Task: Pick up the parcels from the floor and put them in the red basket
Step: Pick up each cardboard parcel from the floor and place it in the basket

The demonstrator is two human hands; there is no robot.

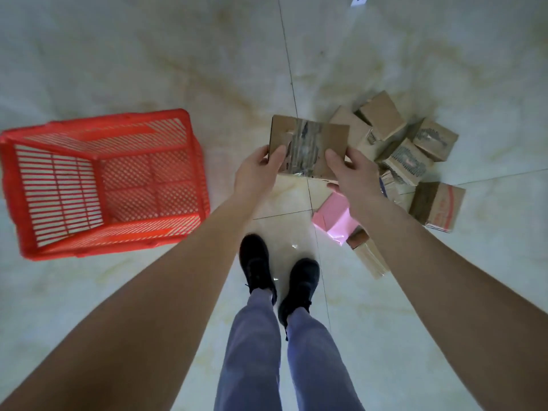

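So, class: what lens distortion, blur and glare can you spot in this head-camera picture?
Head view: wide-angle bending stretches the forearms and skews the red basket; the held cardboard parcel is slightly soft; glare shines on the tiled floor near the pink parcel.

Basket (103,185) on the floor (148,69), left of the feet; box (308,146) held between left hand (256,170) and right hand (353,173), up ahead of the shoes (278,277); pile of boxes (409,155) on the floor to the right, just behind and beside the held box; flat packet (333,219) under the right forearm, near the right shoe.
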